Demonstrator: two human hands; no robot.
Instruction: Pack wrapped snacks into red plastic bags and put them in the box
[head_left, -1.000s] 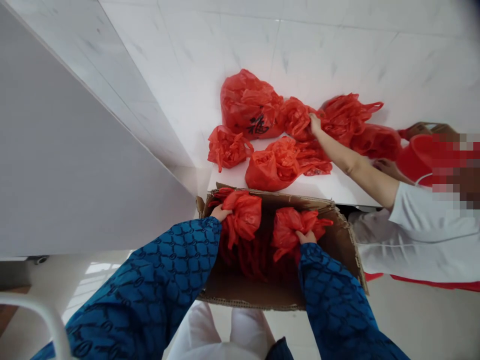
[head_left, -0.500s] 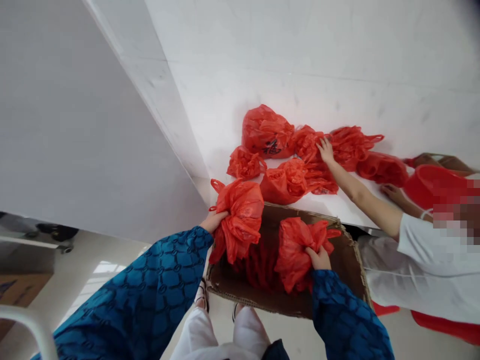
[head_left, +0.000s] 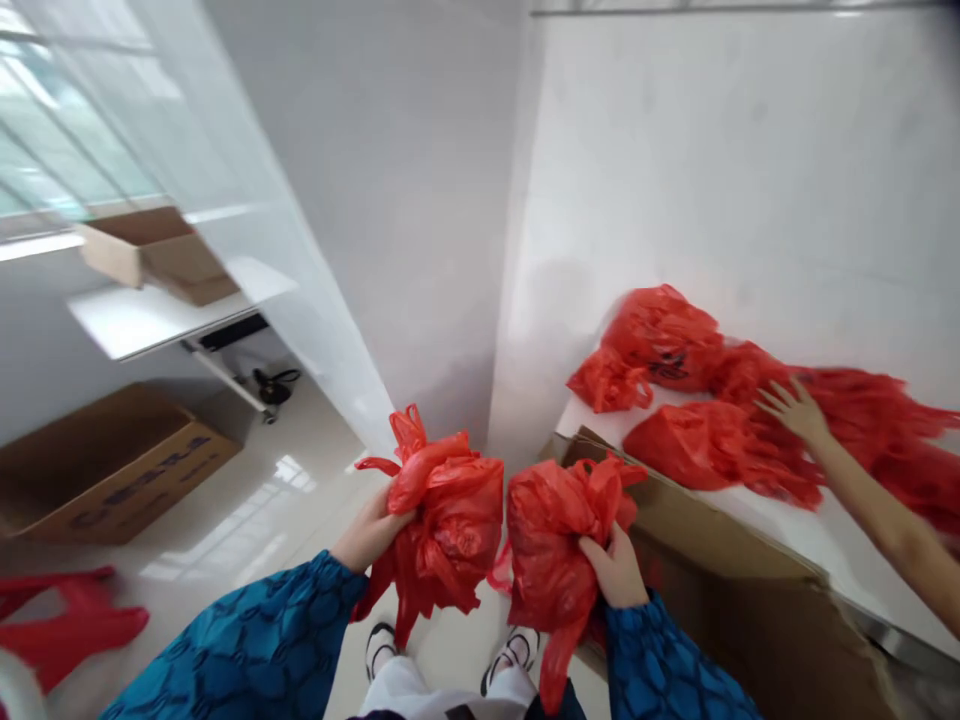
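Observation:
In my left hand (head_left: 380,530) is a bunched red plastic bag (head_left: 450,520), its handle loops sticking up and its loose ends hanging. My right hand (head_left: 615,568) grips a second knotted red plastic bag (head_left: 555,530) by its gathered top. The two bags hang side by side in front of me above the floor, almost touching. Whatever is inside them is hidden. Just right of the second bag, a cardboard box (head_left: 720,590) stands against the white table (head_left: 765,510). My right forearm reaches past the box's near left side.
Several red bags (head_left: 675,340) lie along the table by the wall; another person's hand (head_left: 799,410) reaches over them. At left, an open cardboard box (head_left: 157,480) sits on the floor, a smaller box (head_left: 150,250) on a white table (head_left: 127,325). A partition (head_left: 300,230) rises ahead.
My view has swung left. Both bags have moved up and out from over the cardboard box to its left side, still held. The other person's hand has lifted off the bags with fingers spread.

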